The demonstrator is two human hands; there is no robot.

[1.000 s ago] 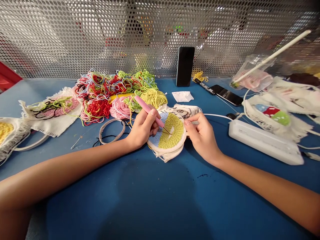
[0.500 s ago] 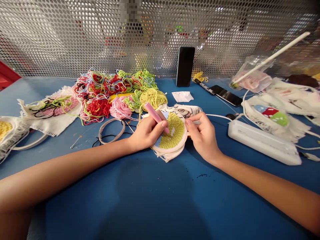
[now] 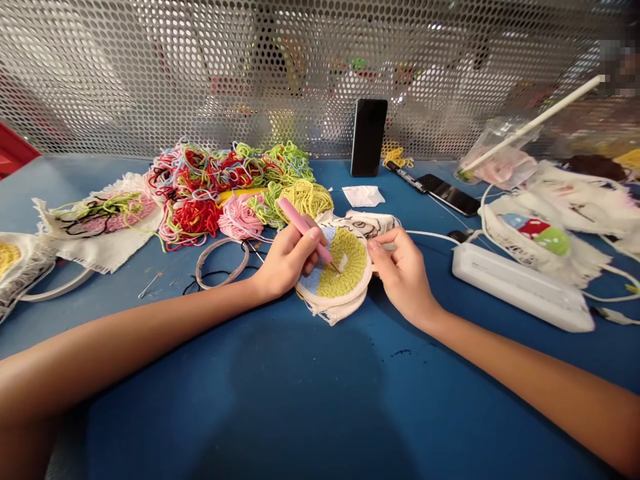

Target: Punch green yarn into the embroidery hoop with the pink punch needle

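Observation:
Pinched in my left hand (image 3: 289,260) is a pink-handled punch needle (image 3: 300,221). Its thin metal tip points at a small bare white patch in the yellow-green loops of a round embroidery hoop (image 3: 345,267). Blue loops cover the hoop's left side, and frayed white cloth hangs below its rim. My right hand (image 3: 406,273) grips the hoop's right edge between thumb and fingers; the fingers behind it are hidden. A ball of yellow-green yarn (image 3: 306,199) sits just behind my left hand.
A tangled yarn heap (image 3: 210,177) lies at the back left, with an empty hoop (image 3: 223,263) before it. A phone (image 3: 369,138) stands against the perforated metal screen (image 3: 200,73). To the right are another phone (image 3: 450,195), a white power strip (image 3: 523,287) and a stitched cloth (image 3: 537,233).
My left hand has drawn back slightly left, and the punch needle's metal tip now shows above the loops. My right hand keeps its hold on the hoop. The view has shifted slightly.

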